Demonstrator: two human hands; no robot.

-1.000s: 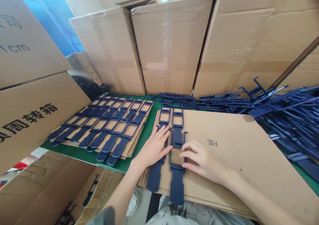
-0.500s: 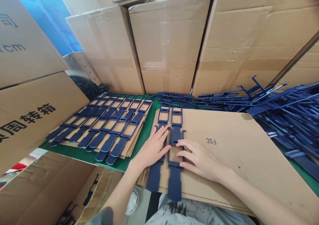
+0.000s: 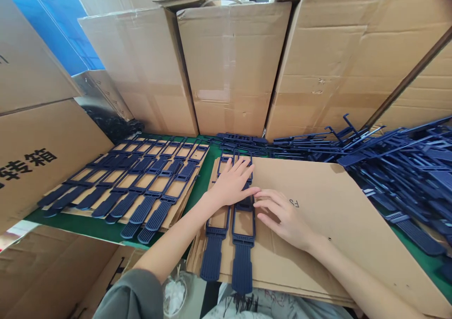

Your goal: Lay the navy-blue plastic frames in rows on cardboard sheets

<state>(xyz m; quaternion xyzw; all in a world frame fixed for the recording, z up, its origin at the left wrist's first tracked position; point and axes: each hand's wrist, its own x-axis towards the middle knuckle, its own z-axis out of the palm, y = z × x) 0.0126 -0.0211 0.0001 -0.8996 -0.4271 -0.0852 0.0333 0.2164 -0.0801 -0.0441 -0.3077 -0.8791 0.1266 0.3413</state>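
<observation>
Two columns of dark blue plastic frame parts with ribbed paddle ends lie on a stack of cardboard sheets (image 3: 310, 258). The lower left part (image 3: 212, 258) and the lower right part (image 3: 242, 267) point their paddles toward me. My left hand (image 3: 233, 183) lies flat with fingers spread across the upper parts, covering their middles. Beside the right column is my right hand (image 3: 282, 218), fingers apart and slightly bent, its fingertips by the frame's edge. The left thumb tip meets or nearly meets the right index finger. Neither hand grips anything.
At the left, rows of similar blue parts (image 3: 151, 187) overlap on another cardboard stack. A tangled heap of blue parts (image 3: 406, 168) covers the right and runs along the back. Large cartons (image 3: 233, 65) wall off the green table (image 3: 190, 206). A bin (image 3: 174, 295) stands below.
My left hand has moved up and right, from the left column to across both columns. The right hand stays beside the right column. The view has shifted slightly.
</observation>
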